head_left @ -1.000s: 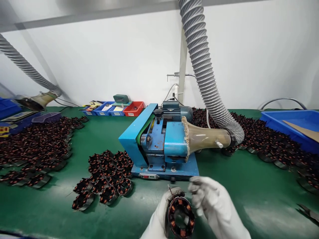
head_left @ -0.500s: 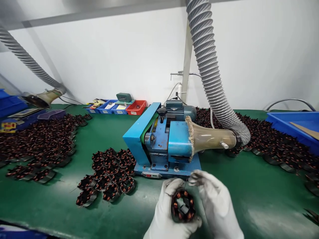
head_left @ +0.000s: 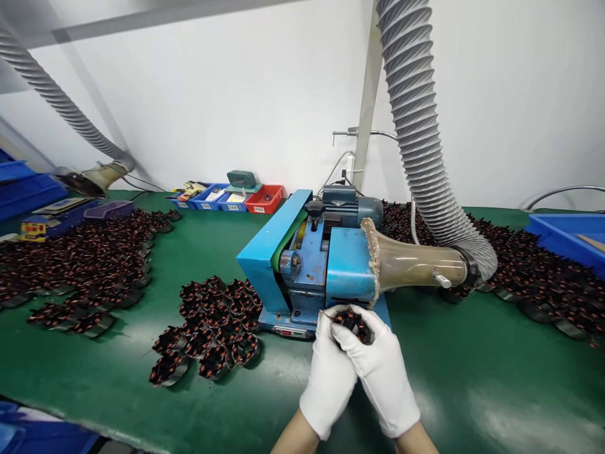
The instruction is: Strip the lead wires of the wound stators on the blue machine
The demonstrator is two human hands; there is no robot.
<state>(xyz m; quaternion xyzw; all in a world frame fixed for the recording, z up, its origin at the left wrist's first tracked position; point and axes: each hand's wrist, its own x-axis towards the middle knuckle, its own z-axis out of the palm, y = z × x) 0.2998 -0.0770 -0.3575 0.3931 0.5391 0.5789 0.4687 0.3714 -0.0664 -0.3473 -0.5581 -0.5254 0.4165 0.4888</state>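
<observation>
In front of the blue belt machine [head_left: 302, 271], both my white-gloved hands are closed round a motor stator [head_left: 353, 323] with a black ring and copper windings. My left hand [head_left: 328, 369] grips its left side, and a thin dark wire end sticks out by the fingertips. From the right, my right hand [head_left: 380, 362] wraps the ring, its thumb lying across the front toward the left fingers. Gloves cover much of the stator's rim. It is held close to the machine's front base; whether it touches the machine I cannot tell.
A cluster of stators [head_left: 212, 328] stands on the green table [head_left: 142, 403] left of the machine. More are heaped at far left and right. A grey extraction hose [head_left: 416, 126] joins the machine's funnel [head_left: 416, 263]. Small bins, including a red bin [head_left: 265, 199], line the back.
Both hands have moved forward with the stator, up to the machine's front. My right hand, earlier apart at the right with pinched fingers, is now on the stator. The view has shifted slightly.
</observation>
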